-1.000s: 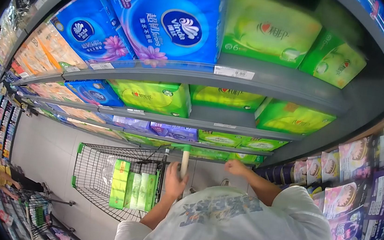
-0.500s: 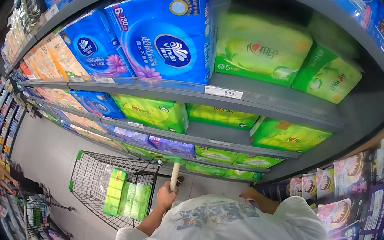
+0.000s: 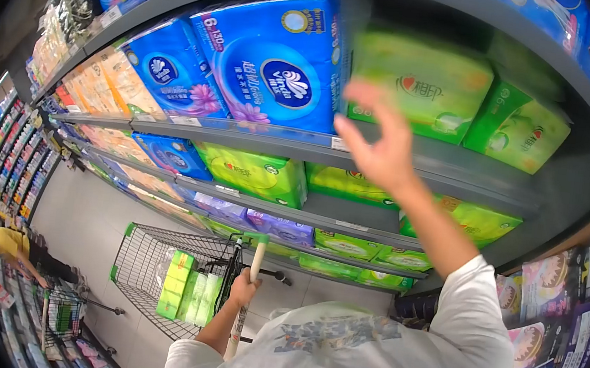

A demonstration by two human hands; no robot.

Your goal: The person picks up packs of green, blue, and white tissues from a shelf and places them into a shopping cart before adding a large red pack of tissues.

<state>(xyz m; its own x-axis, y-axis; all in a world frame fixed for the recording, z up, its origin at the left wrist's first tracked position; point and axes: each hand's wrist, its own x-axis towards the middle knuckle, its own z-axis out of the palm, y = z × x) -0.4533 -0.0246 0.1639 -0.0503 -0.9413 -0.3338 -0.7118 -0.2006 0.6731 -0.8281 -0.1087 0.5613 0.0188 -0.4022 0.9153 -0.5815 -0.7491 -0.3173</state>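
Observation:
My left hand is wrapped round the pale handle of a shopping cart that holds green tissue packs. Raised in front of the shelf, my right hand is slightly blurred, with its thumb and fingers apart and nothing between them. It is near the lower left edge of a large green tissue pack. To its left stands a large blue Vinda pack. Another green pack is at the right of that shelf.
Lower shelves carry more green packs and purple packs. A person in a yellow top is beside another cart at the lower left. Colourful packages line the right side.
My right hand has risen from beside my body to the upper shelf. My left hand remains on the cart handle. The view has shifted slightly, moving the shelves rightward.

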